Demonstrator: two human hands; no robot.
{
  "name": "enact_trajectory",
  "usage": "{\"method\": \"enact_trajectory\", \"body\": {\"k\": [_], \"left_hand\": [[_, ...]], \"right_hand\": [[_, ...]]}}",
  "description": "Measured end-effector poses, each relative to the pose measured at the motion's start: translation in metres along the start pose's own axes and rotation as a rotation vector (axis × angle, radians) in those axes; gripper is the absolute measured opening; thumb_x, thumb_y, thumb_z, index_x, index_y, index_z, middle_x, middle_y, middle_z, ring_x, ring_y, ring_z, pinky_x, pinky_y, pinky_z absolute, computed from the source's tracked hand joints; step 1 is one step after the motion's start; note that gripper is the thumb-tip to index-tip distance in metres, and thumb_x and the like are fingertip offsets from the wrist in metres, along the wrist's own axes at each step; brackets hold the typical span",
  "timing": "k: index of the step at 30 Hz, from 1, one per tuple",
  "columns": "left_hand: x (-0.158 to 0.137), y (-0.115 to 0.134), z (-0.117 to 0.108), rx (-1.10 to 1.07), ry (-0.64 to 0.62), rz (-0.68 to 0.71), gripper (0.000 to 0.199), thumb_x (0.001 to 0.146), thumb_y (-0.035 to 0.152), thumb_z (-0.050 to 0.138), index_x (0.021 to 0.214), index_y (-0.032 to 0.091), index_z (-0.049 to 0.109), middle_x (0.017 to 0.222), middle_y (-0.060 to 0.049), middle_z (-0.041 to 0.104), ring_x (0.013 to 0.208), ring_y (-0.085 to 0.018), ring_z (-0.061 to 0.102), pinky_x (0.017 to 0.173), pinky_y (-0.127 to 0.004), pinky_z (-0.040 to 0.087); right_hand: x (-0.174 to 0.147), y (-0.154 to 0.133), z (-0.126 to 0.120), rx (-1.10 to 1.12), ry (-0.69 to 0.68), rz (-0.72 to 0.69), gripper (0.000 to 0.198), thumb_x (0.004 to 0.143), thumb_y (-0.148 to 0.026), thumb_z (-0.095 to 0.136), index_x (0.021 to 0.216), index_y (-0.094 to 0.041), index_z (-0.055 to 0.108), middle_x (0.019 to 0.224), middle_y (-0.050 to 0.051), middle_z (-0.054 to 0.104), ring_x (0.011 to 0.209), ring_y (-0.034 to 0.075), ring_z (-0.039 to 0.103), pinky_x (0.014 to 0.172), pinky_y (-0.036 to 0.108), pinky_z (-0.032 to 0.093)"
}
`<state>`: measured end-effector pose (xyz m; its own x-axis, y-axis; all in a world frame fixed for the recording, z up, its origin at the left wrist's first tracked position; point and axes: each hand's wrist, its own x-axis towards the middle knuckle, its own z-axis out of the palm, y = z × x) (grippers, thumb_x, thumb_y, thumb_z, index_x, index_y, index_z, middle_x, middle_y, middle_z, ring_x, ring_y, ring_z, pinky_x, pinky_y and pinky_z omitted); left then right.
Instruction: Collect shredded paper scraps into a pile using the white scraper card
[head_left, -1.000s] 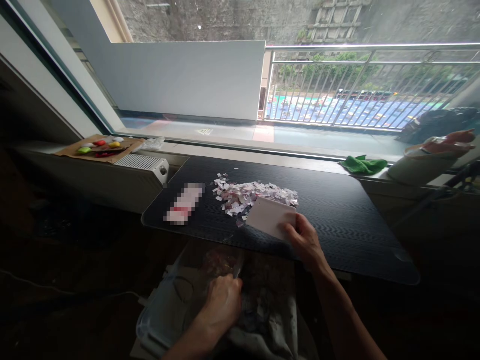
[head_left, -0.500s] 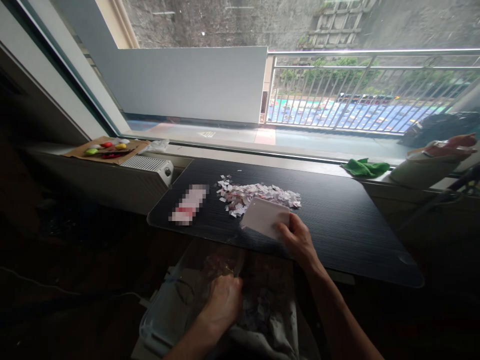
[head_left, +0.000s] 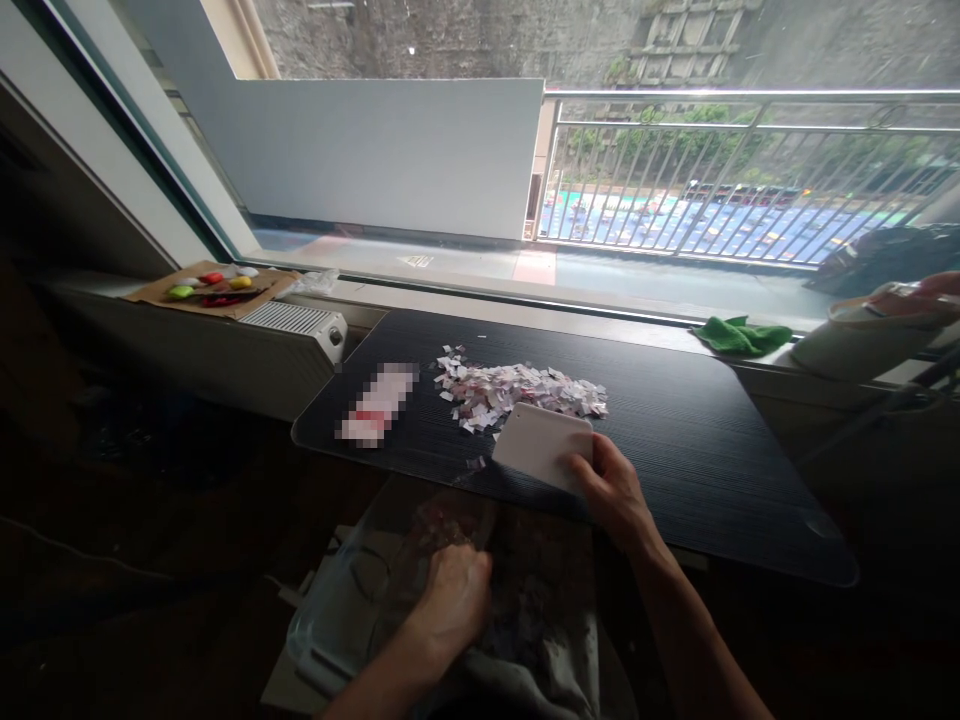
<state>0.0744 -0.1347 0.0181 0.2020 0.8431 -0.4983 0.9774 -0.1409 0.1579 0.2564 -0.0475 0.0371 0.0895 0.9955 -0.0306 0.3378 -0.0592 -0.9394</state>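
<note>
A flat white plastic scraper-like card (head_left: pixel 544 445) is pinched in my right hand (head_left: pixel 613 485), thumb on its near face, tilted over the front part of the dark table (head_left: pixel 690 450). Just beyond it lies a heap of small cut paper scraps (head_left: pixel 517 388). A few scraps (head_left: pixel 477 463) sit apart near the front edge. My left hand (head_left: pixel 459 592) is closed in a fist below that edge, above a clear plastic container (head_left: pixel 315 630) with paper scraps in its shadowed inside. What the left fingers grip is hidden.
A blurred-out pink and white strip (head_left: pixel 377 405) lies on the table's left. Along the window sill are cardboard with coloured items (head_left: pixel 214 288), a green cloth (head_left: pixel 741 337) and a pale container (head_left: pixel 855 335). A white radiator (head_left: pixel 300 350) stands left of the table.
My right hand and the white card have shifted slightly right and towards me. A few scraps now show by the front edge, left of the card. The left hand stays nearly in place.
</note>
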Motion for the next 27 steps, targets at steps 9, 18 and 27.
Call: {"method": "enact_trajectory", "body": {"k": [9, 18, 27], "left_hand": [[-0.001, 0.000, -0.002, -0.008, -0.017, -0.014, 0.029, 0.073, 0.009, 0.041, 0.087, 0.012, 0.066, 0.086, -0.013, 0.066, 0.085, -0.024, 0.062, 0.074, -0.032, 0.046], [0.002, -0.003, 0.005, 0.005, 0.027, 0.006, 0.029, 0.073, 0.009, 0.041, 0.083, 0.012, 0.067, 0.081, -0.015, 0.066, 0.082, -0.024, 0.063, 0.071, -0.033, 0.048], [0.002, -0.002, 0.004, 0.008, 0.030, -0.005, 0.028, 0.072, 0.009, 0.043, 0.083, 0.013, 0.068, 0.082, -0.013, 0.067, 0.080, -0.022, 0.064, 0.071, -0.030, 0.048]], "right_hand": [[-0.002, 0.007, 0.011, 0.132, -0.049, 0.052, 0.034, 0.070, -0.033, 0.053, 0.100, -0.016, 0.057, 0.082, 0.004, 0.064, 0.073, 0.019, 0.058, 0.064, 0.029, 0.046], [-0.005, 0.008, 0.018, 0.195, -0.113, 0.041, 0.035, 0.070, -0.033, 0.054, 0.100, -0.016, 0.057, 0.082, 0.004, 0.066, 0.074, 0.019, 0.059, 0.064, 0.029, 0.047], [-0.004, 0.013, 0.024, 0.199, -0.079, 0.021, 0.035, 0.068, -0.035, 0.055, 0.099, -0.017, 0.057, 0.078, 0.004, 0.065, 0.072, 0.019, 0.059, 0.064, 0.031, 0.047]]}}
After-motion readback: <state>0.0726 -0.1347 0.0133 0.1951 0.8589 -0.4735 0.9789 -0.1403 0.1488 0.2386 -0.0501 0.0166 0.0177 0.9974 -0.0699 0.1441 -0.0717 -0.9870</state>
